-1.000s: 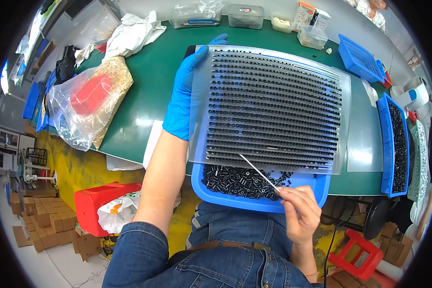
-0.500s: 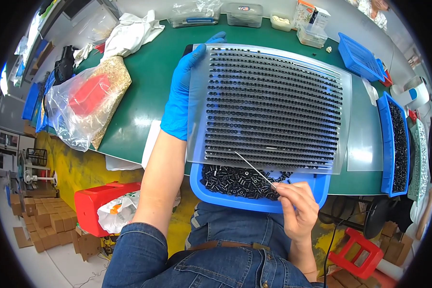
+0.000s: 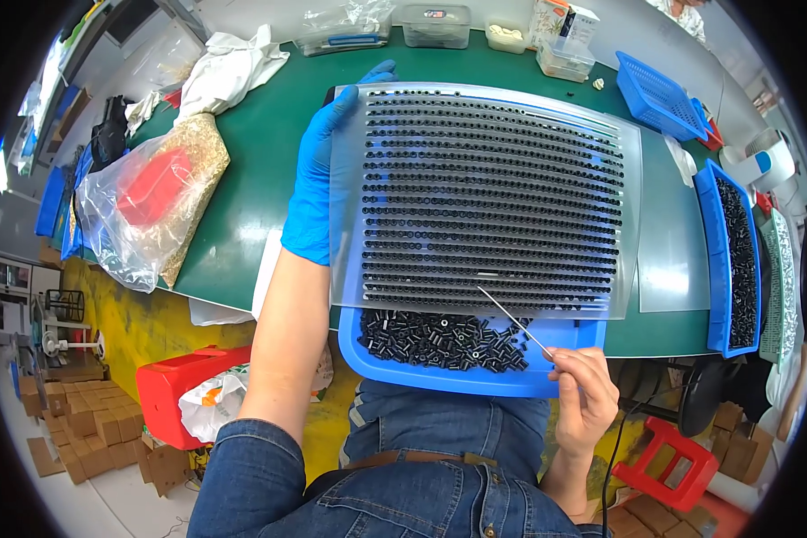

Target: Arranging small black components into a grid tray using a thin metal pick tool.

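My left hand, in a blue glove, grips the left edge of a translucent plastic tray. Rows of small black tubular parts fill its surface. Bare and pinched closed, my right hand holds a thin metal needle, its tip over the lower rows of the tray. Below the tray sits a blue bin with a heap of loose black parts, partly hidden under the tray's lower edge.
On the green table lies a clear bag with a red scoop-like object and pale grains. To the right stand a long blue basket of black parts and an empty blue basket. Red stools are on the floor.
My right hand and the needle have moved to the right, the tip sliding along the lower rows. The whole table scene sits slightly further left and higher in view.
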Available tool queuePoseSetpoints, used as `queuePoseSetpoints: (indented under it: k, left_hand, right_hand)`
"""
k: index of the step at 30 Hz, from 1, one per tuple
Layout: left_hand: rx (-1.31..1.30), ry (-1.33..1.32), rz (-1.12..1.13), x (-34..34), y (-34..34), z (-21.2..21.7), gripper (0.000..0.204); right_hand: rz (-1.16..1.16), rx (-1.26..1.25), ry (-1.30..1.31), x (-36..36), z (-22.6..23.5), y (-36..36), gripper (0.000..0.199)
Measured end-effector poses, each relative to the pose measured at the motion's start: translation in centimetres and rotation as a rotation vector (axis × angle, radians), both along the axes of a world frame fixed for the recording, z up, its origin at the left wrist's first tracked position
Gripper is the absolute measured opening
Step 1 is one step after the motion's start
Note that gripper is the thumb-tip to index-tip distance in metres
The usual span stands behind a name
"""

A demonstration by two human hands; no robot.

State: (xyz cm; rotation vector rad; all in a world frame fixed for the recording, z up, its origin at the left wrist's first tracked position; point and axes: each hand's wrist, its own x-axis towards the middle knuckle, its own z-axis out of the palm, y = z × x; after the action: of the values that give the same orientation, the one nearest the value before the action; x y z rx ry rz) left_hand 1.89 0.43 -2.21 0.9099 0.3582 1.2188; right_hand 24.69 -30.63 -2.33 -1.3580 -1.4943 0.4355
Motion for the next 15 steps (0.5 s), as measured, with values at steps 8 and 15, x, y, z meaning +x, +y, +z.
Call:
queuePoseSetpoints:
  k: [8, 15]
  left_hand:
    - [-0.001, 0.011, 0.06, 0.1, 0.3, -0.4, 0.049]
    - [0.0, 0.101, 0.022, -0.1, 0.4, -0.4, 0.069]
  right_hand:
    - [-0.063, -0.017, 0.078, 1.8, -0.1, -1.3, 0.018]
    - [-0.103, -0.019, 0.113, 2.7, -0.5, -2.0, 0.018]
